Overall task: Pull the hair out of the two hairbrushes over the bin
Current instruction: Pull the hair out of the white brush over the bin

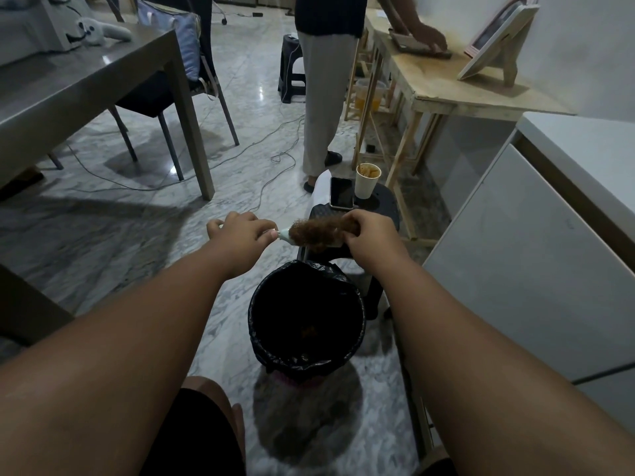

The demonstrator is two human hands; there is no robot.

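A pale green hairbrush (283, 234) lies sideways in the air, just beyond the far rim of the bin (254, 324), a round bin lined with a black bag. My left hand (240, 231) grips its handle. A thick clump of brown hair (318, 231) covers the brush head. My right hand (369, 237) pinches the right end of that clump. A few bits of hair lie at the bottom of the bin. Only this one hairbrush shows.
A black stool (381, 207) behind the bin carries a phone (342, 193) and a paper cup (367, 180). A person (326, 80) stands beyond it at a wooden table (446, 84). A grey table (68, 84) and chair are left, a white cabinet (532, 255) right. Cables (268, 187) cross the floor.
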